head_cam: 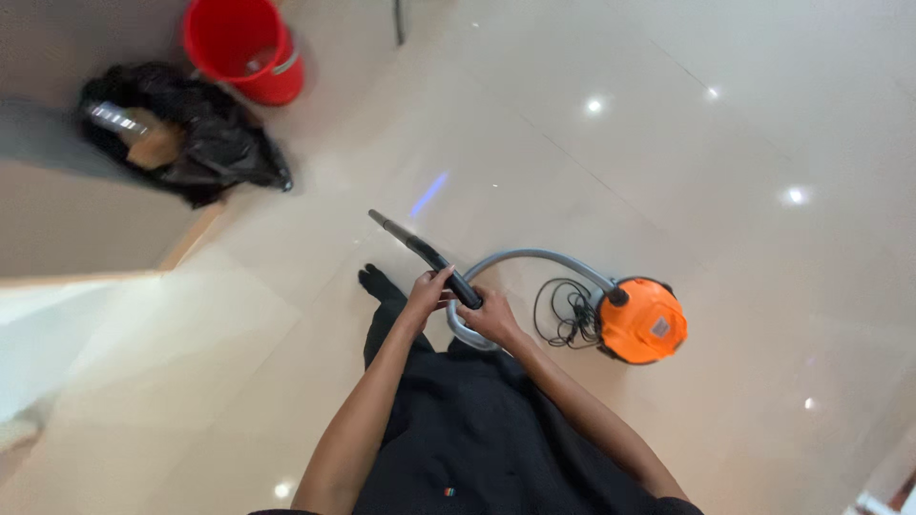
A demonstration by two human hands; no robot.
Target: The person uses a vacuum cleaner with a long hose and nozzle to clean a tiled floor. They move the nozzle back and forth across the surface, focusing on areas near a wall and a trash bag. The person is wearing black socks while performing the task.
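Black clothing, bare forearms, black footwear.

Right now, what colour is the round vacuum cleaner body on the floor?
Orange with black trim; the vacuum cleaner body shows best in the head view.

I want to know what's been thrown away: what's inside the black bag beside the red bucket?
The black bag lies open on the floor beside the red bucket. A brownish lump and a pale striped piece show at its mouth; blur hides what they are, and the plastic covers anything deeper.

red bucket (245, 48): top cut by edge | black bag (186, 133): blurred contents | hose (534, 259): end hidden under hands
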